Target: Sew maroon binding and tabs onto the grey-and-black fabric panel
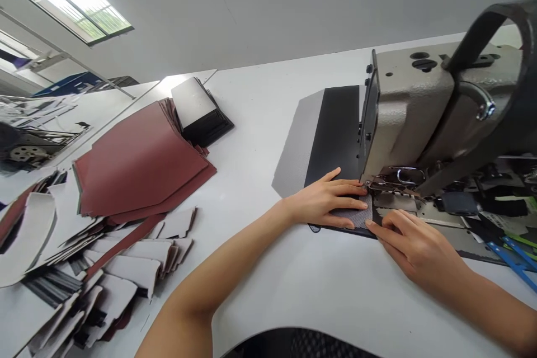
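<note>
My left hand (329,198) lies flat, fingers stretched out, pressing a small grey mesh patch (359,217) onto a black and grey panel (331,134) in front of the sewing machine's presser foot (392,179). My right hand (413,246) rests just right of the patch, fingers curled, fingertips pinching the panel's near edge by the patch. The beige sewing machine (419,100) stands over the panel at the right.
A stack of dark red cut panels (138,162) lies at the left on the white table (260,123), with a black and white stack (199,109) behind it. Several grey-backed pieces (126,263) are strewn at the near left. Blue tools (514,260) lie at the right.
</note>
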Motion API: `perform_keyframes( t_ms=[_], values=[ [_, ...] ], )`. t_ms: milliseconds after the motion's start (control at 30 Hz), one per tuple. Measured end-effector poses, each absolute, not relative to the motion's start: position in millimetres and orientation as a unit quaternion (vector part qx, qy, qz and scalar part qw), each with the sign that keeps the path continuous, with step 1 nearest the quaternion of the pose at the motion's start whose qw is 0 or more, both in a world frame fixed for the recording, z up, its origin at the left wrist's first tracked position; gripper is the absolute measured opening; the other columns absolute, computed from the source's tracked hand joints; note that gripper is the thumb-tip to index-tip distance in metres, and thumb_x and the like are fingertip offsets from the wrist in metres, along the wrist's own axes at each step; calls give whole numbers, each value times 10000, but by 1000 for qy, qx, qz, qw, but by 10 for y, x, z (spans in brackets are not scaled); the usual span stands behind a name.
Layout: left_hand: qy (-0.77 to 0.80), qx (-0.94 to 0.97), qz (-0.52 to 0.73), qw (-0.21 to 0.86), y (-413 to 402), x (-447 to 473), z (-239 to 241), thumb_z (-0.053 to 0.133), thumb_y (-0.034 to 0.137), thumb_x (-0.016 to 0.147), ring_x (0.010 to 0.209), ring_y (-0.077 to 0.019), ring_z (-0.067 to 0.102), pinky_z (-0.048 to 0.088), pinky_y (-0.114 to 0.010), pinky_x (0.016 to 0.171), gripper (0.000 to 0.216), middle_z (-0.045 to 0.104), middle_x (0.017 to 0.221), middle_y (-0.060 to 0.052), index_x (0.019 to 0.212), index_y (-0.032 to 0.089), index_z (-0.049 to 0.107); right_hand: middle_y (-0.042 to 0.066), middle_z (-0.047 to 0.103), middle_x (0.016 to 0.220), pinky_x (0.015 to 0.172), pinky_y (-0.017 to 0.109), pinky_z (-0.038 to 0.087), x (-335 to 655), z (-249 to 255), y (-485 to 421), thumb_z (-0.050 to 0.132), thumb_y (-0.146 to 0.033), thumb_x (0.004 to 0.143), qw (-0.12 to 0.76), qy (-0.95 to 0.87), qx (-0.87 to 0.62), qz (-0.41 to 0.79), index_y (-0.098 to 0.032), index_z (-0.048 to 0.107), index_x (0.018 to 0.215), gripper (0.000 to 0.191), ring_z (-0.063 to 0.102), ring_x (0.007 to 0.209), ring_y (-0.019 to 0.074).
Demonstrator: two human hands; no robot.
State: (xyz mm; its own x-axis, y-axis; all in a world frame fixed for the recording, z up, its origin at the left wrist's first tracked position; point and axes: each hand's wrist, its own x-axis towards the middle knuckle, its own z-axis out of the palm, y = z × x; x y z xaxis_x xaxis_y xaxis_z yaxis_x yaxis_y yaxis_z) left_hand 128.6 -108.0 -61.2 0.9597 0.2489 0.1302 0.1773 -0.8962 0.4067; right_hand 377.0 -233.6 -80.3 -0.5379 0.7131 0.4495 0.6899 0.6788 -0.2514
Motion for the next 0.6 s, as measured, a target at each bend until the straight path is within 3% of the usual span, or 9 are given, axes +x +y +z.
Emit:
perform_keyframes(
  t_ms=[200,600],
  values=[
    [126,969,69,201,-1050,1294,-611,574,501,971,1433,-275,453,157,-501,1268,447,498,1532,-39,1375,312,600,59,573,870,733,294,471,3750,-823,-2330,461,-105,998,263,-880,-396,4,-124,674,1190,287,561,790,155],
    [129,967,87,202,-1142,1259,-614,549,495,987,1462,-243,417,27,-485,1287,459,511,1522,-55,1391,279,582,50,546,853,732,286,473,3735,-807,-2356,452,-118,1007,273,-878,-394,-4,-120,689,1162,283,533,768,148]
  ],
)
